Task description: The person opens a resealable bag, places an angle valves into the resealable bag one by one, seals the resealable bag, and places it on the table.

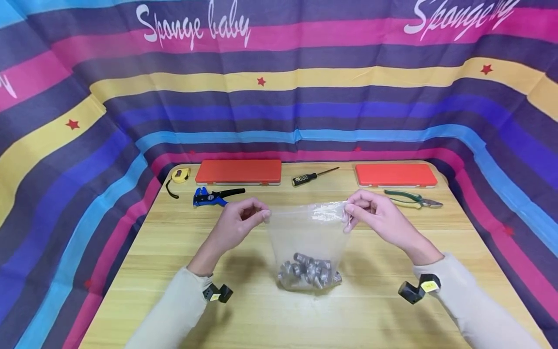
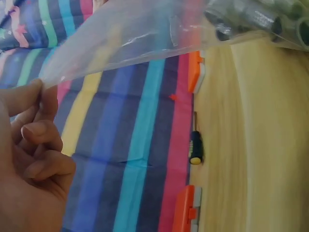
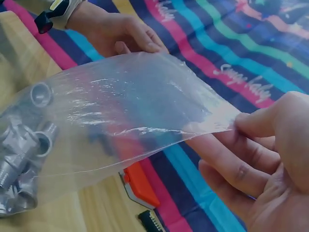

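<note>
A clear plastic bag (image 1: 307,232) hangs upright between my two hands, its top edge stretched wide. Several grey pipe fittings (image 1: 310,271) lie heaped in its bottom, close over the table. My left hand (image 1: 237,220) pinches the bag's upper left corner between thumb and forefinger; the left wrist view shows that hand (image 2: 36,140) with its other fingers curled in. At the upper right corner, my right hand (image 1: 379,215) pinches the plastic, and in the right wrist view the thumb (image 3: 260,123) presses it against the fingers. Through the film the fittings (image 3: 21,154) show as short tubes with open ends.
Along the back of the wooden table (image 1: 174,261) lie a yellow tape measure (image 1: 180,175), two red cases, left (image 1: 238,171) and right (image 1: 395,175), and a screwdriver (image 1: 305,179). Blue wire strippers (image 1: 211,197) lie beyond my left hand, green-handled pliers (image 1: 414,199) beyond my right. Striped cloth (image 1: 340,111) surrounds the table.
</note>
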`<state>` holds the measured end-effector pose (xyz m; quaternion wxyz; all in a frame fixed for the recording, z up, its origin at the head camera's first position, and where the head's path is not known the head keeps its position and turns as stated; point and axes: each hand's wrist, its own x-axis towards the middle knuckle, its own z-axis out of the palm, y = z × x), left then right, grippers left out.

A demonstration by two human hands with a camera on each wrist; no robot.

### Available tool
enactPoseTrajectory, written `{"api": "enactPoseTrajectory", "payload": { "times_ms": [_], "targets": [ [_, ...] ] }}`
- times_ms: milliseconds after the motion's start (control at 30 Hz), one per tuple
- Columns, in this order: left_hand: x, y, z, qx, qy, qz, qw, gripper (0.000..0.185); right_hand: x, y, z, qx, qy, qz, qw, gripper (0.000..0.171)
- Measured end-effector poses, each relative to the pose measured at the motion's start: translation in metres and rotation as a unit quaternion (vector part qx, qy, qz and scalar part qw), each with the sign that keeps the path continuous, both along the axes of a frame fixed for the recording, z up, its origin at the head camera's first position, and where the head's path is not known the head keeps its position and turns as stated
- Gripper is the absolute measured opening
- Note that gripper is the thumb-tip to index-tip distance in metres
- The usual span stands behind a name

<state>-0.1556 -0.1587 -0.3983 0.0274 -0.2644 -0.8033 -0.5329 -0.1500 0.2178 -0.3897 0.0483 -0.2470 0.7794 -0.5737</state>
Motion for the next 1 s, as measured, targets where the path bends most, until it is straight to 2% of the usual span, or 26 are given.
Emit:
{"api": "enactPoseTrajectory", "payload": {
  "times_ms": [233,433,567,700,800,1000],
  "targets": [
    [-0.043,0.014,-0.010,-0.042,-0.031,0.070,0.9962,0.013,-0.036,-0.002,-0.014,0.050,-0.027,-0.099,0.993,0.025],
    [-0.080,0.025,-0.029,-0.080,-0.096,0.118,0.9851,0.021,-0.079,-0.009,-0.039,0.060,-0.067,-0.134,0.987,0.034],
    [-0.100,0.030,-0.046,-0.103,-0.134,0.135,0.9764,0.025,-0.106,-0.016,-0.063,0.065,-0.082,-0.154,0.982,0.032],
    [-0.115,0.033,-0.065,-0.119,-0.163,0.151,0.9677,0.024,-0.125,-0.022,-0.091,0.125,-0.065,-0.177,0.974,0.025],
    [-0.121,0.037,-0.078,-0.136,-0.172,0.162,0.9621,0.023,-0.133,-0.025,-0.109,0.181,-0.048,-0.187,0.964,0.022],
    [-0.128,0.044,-0.089,-0.212,-0.166,0.166,0.9487,0.025,-0.138,-0.029,-0.124,0.235,-0.039,-0.197,0.951,0.020]
  ]
}}
